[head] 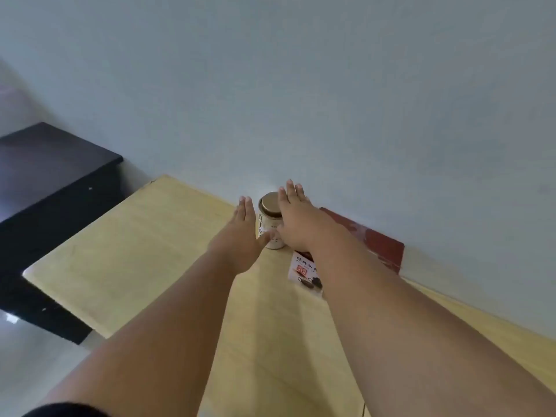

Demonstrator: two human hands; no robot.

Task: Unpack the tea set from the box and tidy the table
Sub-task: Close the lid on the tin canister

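Observation:
A white tea canister with a gold lid stands upright on the pale wooden table, close to the wall. My left hand is flat against its left side, fingers straight, thumb touching the canister's front. On the right side, my right hand has its fingers spread and partly covers the lid. The canister sits between both palms. A red flat box leans against the wall behind my right forearm. A printed leaflet with teaware pictures lies on the table, partly hidden by that arm.
A dark, glossy piece of furniture stands to the left of the table, lower down. The plain wall runs along the table's far edge. Pale floor shows at the lower left.

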